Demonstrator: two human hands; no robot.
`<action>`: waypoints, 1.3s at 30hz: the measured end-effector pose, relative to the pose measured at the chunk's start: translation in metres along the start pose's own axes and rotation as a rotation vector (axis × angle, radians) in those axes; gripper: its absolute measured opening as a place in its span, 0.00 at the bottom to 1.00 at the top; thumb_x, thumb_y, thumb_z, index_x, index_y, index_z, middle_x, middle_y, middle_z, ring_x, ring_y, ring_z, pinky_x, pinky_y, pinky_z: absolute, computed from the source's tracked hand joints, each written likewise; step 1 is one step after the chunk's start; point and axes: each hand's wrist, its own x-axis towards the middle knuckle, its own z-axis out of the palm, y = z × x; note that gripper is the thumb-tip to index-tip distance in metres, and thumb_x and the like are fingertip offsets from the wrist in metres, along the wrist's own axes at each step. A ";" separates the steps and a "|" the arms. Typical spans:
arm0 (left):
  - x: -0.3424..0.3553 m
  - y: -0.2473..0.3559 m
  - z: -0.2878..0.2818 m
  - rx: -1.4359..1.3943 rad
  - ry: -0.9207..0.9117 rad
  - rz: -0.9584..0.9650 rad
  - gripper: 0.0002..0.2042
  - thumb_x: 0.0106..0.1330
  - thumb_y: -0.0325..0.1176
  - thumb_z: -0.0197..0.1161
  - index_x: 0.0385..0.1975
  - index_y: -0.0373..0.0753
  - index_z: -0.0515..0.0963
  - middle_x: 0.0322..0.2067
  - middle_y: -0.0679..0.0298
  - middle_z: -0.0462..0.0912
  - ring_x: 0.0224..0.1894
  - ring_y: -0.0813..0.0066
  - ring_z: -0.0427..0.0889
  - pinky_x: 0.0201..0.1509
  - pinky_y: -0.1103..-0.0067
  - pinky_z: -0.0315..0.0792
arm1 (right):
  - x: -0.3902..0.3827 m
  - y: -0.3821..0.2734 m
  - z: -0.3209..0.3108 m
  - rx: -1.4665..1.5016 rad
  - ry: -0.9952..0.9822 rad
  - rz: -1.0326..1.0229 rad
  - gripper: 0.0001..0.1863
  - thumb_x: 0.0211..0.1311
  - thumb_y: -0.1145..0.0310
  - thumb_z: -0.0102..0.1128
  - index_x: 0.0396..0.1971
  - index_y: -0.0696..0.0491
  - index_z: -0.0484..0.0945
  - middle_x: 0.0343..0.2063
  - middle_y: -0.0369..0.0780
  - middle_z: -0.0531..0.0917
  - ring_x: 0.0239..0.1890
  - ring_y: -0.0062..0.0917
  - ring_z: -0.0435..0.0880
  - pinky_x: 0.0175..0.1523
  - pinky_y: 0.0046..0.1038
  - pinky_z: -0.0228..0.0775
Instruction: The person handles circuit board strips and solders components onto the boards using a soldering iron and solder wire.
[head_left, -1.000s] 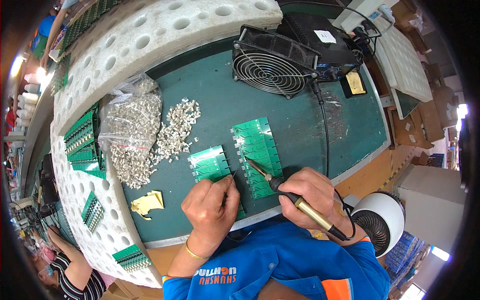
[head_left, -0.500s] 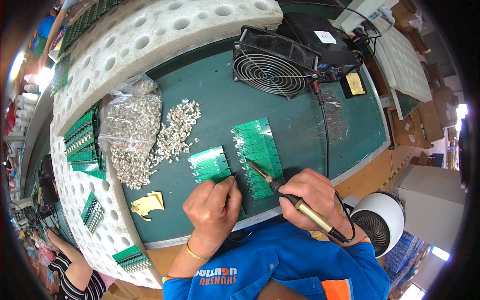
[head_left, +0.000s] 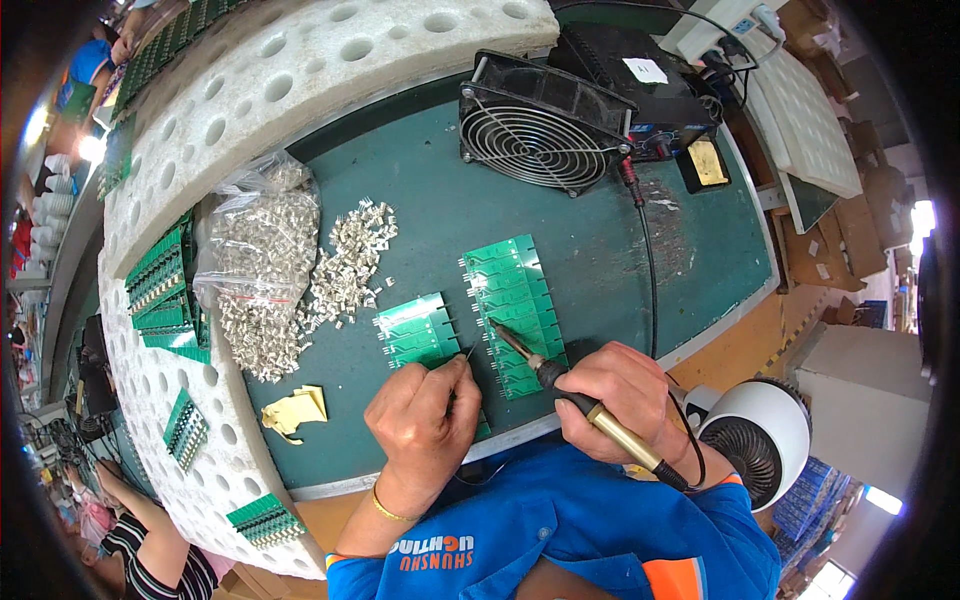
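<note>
My right hand (head_left: 622, 395) grips a soldering iron (head_left: 632, 440) with a black and gold handle. The iron's tip meets the left edge of a green circuit board panel (head_left: 515, 285), where small metal pins stick out. My left hand (head_left: 422, 412) is closed in a pinch on a thin solder wire (head_left: 471, 352), whose end points up toward the gap between the panels. Under and beyond that hand lies a second green panel (head_left: 415, 328), its lower part covered by my fingers. A thin loop of the wire shows below, near my blue shirt.
Loose metal connectors (head_left: 350, 265) lie beside a clear plastic bag (head_left: 262, 225) of them. A black fan (head_left: 540, 130) stands at the back, near a black soldering station (head_left: 650, 95) and a yellow sponge (head_left: 708, 163). White foam (head_left: 225, 440) with green boards borders the left. The iron's cable (head_left: 650, 270) crosses the right side.
Both hands and the iron stay almost in place, the tip still at the panel's left edge. The whole view has shifted very slightly. A person's arm at the far upper left has moved.
</note>
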 end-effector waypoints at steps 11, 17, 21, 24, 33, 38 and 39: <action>0.000 0.000 0.000 -0.013 0.008 -0.009 0.08 0.48 0.18 0.69 0.26 0.37 0.82 0.14 0.64 0.68 0.14 0.74 0.68 0.18 0.78 0.60 | 0.003 0.007 -0.003 0.069 0.014 0.039 0.15 0.39 0.81 0.68 0.33 0.57 0.79 0.23 0.41 0.80 0.22 0.33 0.80 0.28 0.30 0.72; 0.001 0.001 0.000 -0.004 0.002 -0.018 0.08 0.46 0.19 0.70 0.25 0.37 0.82 0.13 0.63 0.67 0.15 0.69 0.69 0.18 0.75 0.63 | 0.003 0.005 -0.002 0.035 -0.001 0.007 0.15 0.39 0.82 0.67 0.33 0.57 0.79 0.23 0.42 0.80 0.22 0.34 0.80 0.28 0.31 0.72; 0.001 0.001 0.000 -0.007 -0.005 -0.014 0.08 0.46 0.19 0.70 0.26 0.37 0.82 0.14 0.63 0.68 0.15 0.69 0.69 0.18 0.75 0.62 | 0.000 0.009 -0.002 0.067 0.015 0.067 0.14 0.42 0.79 0.66 0.33 0.57 0.77 0.23 0.41 0.79 0.22 0.31 0.79 0.28 0.30 0.72; 0.001 0.001 0.000 -0.017 -0.011 -0.020 0.08 0.46 0.19 0.70 0.26 0.37 0.82 0.14 0.63 0.68 0.15 0.69 0.69 0.18 0.74 0.63 | 0.003 0.009 -0.002 0.021 -0.015 -0.010 0.14 0.43 0.79 0.66 0.33 0.56 0.77 0.23 0.41 0.80 0.22 0.31 0.79 0.29 0.30 0.72; 0.001 0.000 0.001 -0.021 0.003 -0.016 0.07 0.48 0.18 0.70 0.26 0.37 0.82 0.14 0.65 0.69 0.14 0.75 0.68 0.18 0.79 0.60 | 0.004 0.008 -0.001 0.049 0.005 0.006 0.17 0.38 0.82 0.68 0.33 0.57 0.78 0.24 0.41 0.80 0.23 0.33 0.80 0.28 0.31 0.71; 0.000 0.000 0.001 -0.021 0.014 -0.008 0.07 0.48 0.18 0.70 0.26 0.37 0.82 0.14 0.65 0.68 0.14 0.76 0.68 0.18 0.79 0.60 | 0.004 0.006 -0.003 0.041 -0.009 -0.002 0.17 0.38 0.81 0.68 0.33 0.57 0.78 0.24 0.41 0.80 0.22 0.33 0.80 0.28 0.31 0.72; 0.000 0.000 0.001 -0.021 0.013 -0.008 0.07 0.48 0.18 0.70 0.26 0.37 0.82 0.14 0.65 0.68 0.14 0.76 0.68 0.18 0.79 0.60 | 0.003 0.006 -0.003 0.041 -0.017 0.000 0.17 0.38 0.81 0.68 0.34 0.57 0.78 0.23 0.41 0.80 0.22 0.33 0.80 0.28 0.31 0.72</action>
